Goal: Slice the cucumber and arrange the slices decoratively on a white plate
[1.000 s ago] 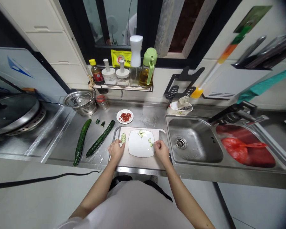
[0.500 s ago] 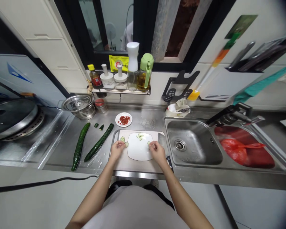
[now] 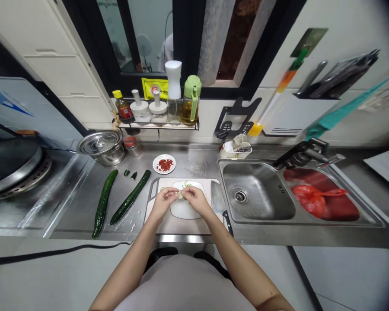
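Observation:
Above the white plate (image 3: 183,211), my left hand (image 3: 166,201) and my right hand (image 3: 196,200) meet with their fingertips pinched. Pale green cucumber slices (image 3: 180,195) show between the fingers; how many each hand holds I cannot make out. More slices (image 3: 188,184) lie on the plate's far side, partly covered by my right hand. The plate rests on a light cutting board (image 3: 168,226). A cleaver (image 3: 217,198) lies along the board's right side, its black handle toward me. My left hand mostly hides a few slices at the board's left.
Two whole cucumbers (image 3: 131,198) and two cut ends (image 3: 134,176) lie to the left. Behind the board stands a small dish of red chopped pieces (image 3: 165,165). A sink (image 3: 262,211) with a red bag (image 3: 311,201) is on the right; a lidded pot (image 3: 102,147) stands at the left rear.
Both hands have moved inward from the plate's two sides and now meet over its middle, with cucumber slices between the fingertips. The camera view has shifted slightly.

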Motion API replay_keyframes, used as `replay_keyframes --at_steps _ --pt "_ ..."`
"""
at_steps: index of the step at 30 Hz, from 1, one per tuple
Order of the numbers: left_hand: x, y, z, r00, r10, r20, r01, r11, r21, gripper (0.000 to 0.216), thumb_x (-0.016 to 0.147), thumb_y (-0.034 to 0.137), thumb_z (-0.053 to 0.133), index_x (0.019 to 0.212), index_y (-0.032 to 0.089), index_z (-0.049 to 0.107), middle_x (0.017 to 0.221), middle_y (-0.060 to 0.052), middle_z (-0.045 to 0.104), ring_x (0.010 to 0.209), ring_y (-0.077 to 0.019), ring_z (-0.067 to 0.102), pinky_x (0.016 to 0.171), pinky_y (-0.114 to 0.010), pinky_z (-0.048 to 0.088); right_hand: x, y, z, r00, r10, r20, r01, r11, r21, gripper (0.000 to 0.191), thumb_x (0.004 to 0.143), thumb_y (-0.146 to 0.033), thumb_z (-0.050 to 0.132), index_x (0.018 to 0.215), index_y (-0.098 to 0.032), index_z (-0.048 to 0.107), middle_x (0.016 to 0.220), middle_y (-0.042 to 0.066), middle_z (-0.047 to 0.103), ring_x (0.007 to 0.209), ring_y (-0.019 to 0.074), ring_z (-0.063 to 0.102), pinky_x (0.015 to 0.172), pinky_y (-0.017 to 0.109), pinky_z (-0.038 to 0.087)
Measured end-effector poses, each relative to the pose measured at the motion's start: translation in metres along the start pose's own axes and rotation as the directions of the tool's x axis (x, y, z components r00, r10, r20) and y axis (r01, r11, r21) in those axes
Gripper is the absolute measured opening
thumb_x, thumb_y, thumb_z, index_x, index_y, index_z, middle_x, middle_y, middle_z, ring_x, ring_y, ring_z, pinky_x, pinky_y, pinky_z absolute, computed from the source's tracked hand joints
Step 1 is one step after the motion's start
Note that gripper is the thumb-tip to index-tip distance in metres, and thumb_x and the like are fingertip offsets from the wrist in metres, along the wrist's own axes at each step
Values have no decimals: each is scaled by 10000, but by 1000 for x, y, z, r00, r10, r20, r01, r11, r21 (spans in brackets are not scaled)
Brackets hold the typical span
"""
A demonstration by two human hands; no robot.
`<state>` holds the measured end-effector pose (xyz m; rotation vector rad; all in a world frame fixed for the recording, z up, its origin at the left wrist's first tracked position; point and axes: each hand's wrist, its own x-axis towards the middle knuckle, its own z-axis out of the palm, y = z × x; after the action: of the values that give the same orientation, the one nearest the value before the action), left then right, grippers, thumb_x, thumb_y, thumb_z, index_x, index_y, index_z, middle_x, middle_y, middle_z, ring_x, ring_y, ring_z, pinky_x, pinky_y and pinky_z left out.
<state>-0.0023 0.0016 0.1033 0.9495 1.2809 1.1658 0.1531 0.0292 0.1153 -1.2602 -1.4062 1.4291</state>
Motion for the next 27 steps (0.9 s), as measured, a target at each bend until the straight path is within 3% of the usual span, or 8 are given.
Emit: replay_keyframes --at_steps 6,12,27 --pt "-3 1 5 1000 14 -6 -14 998 55 364 647 480 726 792 153 660 761 -47 682 719 -150 609 718 -270 467 -6 -8 0 998 55 -7 -55 997 50 161 695 -360 618 708 -200 610 640 -19 573 621 117 502 544 213 378" --pt "-5 8 7 996 87 5 -86 986 141 336 689 481 699 785 161 661 741 -43 670 676 -141 580 675 -261 456 -6 -15 1 978 199 58 -207 953 220 189 664 -376 626 677 -197 567 622 -24 569 574 108 526 458 192 344" --pt "-16 17 7 973 219 73 -231 904 360 262 793 429 612 817 172 663 739 -24 660 636 -121 534 612 -229 413 -12 -24 -3 920 332 210 -389 842 373 214 609 -355 672 685 -181 574 571 -23 557 510 90 517 419 179 340"
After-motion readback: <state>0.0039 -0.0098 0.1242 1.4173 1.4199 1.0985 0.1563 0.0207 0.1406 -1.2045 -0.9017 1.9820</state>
